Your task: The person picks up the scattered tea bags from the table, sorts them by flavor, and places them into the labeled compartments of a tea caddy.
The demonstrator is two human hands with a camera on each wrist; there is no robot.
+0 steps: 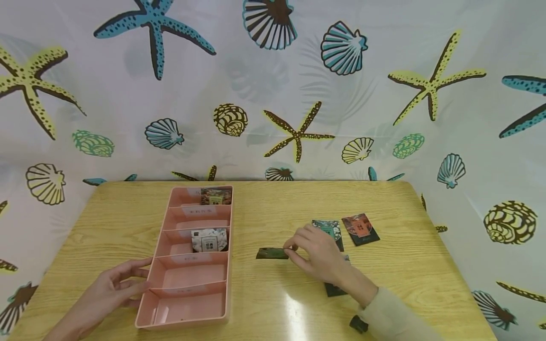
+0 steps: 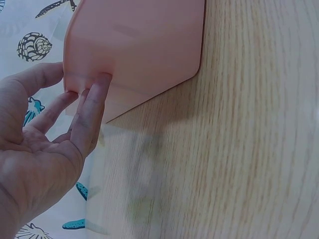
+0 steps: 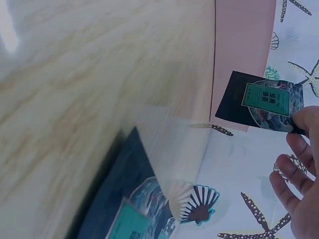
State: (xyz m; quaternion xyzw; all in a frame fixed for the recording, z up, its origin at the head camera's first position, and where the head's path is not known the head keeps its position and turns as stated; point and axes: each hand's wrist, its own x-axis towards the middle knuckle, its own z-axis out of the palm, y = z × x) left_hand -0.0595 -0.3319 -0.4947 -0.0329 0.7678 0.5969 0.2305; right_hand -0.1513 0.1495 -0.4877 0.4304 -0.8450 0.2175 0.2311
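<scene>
My right hand (image 1: 317, 251) pinches a flat dark tea sachet (image 3: 259, 102) by one end, with thumb and fingertip. A green label shows on the sachet in the right wrist view; the head view has it nearly edge-on, right of the pink divided box (image 1: 230, 270). My left hand (image 2: 55, 119) rests its extended fingers against the outside of the box's left wall. Inside the box, a brown-red sachet (image 1: 216, 195) lies in the farthest compartment and a whitish sachet (image 1: 209, 240) in the middle one.
Beyond my right hand lie a green-labelled sachet (image 1: 330, 229) and a red-labelled sachet (image 1: 360, 229). Another dark sachet (image 1: 334, 290) is partly hidden under my right forearm. A small black object (image 1: 358, 324) shows by the right sleeve. Patterned cloth (image 1: 256, 156) hangs behind the wooden table (image 1: 273, 194).
</scene>
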